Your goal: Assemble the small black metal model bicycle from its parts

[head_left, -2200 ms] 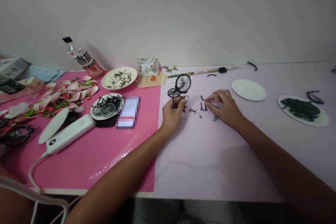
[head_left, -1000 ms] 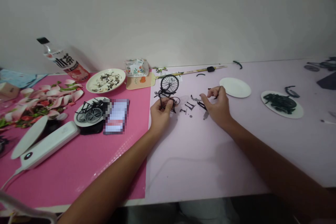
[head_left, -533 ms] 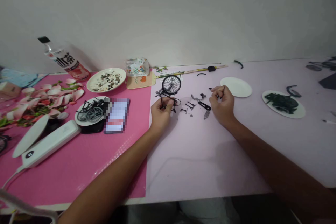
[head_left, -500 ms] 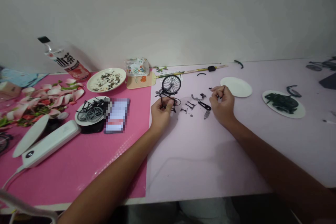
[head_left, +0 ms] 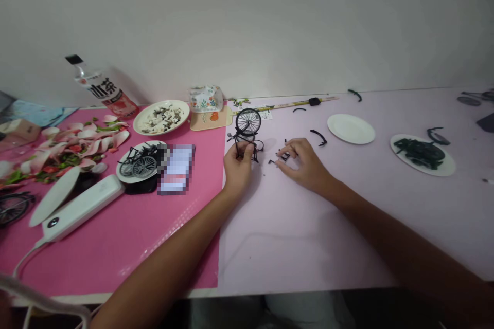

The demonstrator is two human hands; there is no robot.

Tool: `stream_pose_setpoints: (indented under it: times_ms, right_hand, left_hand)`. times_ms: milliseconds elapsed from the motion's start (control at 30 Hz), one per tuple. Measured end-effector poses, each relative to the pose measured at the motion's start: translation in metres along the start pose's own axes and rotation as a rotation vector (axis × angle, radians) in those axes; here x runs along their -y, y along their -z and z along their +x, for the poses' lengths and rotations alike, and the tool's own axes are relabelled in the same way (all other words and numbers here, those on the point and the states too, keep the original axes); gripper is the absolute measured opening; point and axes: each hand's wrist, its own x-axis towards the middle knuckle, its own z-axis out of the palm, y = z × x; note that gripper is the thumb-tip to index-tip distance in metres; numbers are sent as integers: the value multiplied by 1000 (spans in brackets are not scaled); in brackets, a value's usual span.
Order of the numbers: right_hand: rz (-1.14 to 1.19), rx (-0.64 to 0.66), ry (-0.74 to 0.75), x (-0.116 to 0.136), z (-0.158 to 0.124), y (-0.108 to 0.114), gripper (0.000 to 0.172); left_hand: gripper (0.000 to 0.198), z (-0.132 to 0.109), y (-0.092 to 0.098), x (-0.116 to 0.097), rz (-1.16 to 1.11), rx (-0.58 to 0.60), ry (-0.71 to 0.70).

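Observation:
A miniature black bicycle [head_left: 249, 122] stands tilted up in my left hand [head_left: 238, 167], which is shut around its frame. Its spoked wheel points toward the wall. To the right, my right hand [head_left: 303, 164] reaches over small loose black parts [head_left: 284, 156] on the pale tabletop, thumb and forefinger apart with nothing visible between them. Part of the loose pieces is hidden under that hand. Just beyond it lies a curved black strip [head_left: 318, 138], like a mudguard.
An oval white plate [head_left: 351, 129] sits behind; another plate [head_left: 447, 168] holds dark parts. At left are a plate [head_left: 127, 175] of bicycle parts, a phone [head_left: 176, 168], a white power bank [head_left: 83, 209], petals [head_left: 88, 139], a bottle [head_left: 106, 90] and a bowl [head_left: 185, 119].
My right hand has moved left and down over the small parts, its fingers spreading apart. The curved black strip now shows on the table. My left hand still holds the bicycle.

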Motion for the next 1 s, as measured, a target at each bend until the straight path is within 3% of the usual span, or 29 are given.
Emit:
stream_pose_setpoints:
  times_ms: [233, 500, 667, 933, 1000]
  right_hand:
    - [-152, 95, 34, -6, 2, -21, 36]
    - [-135, 46, 129, -14, 5, -29, 14]
    - [-109, 11, 162, -18, 0, -22, 16]
    - [-18, -130, 50, -14, 8, 6, 16]
    - [-28, -162, 0, -14, 10, 12, 29]
  left_hand:
    - [25, -3, -2, -3, -25, 32, 6]
    - [31, -4, -3, -5, -50, 53, 35]
    - [28, -5, -3, -7, -34, 52, 50]
    - [29, -5, -3, -10, -37, 60, 71]
    - [29, -5, -2, -9, -43, 60, 70]
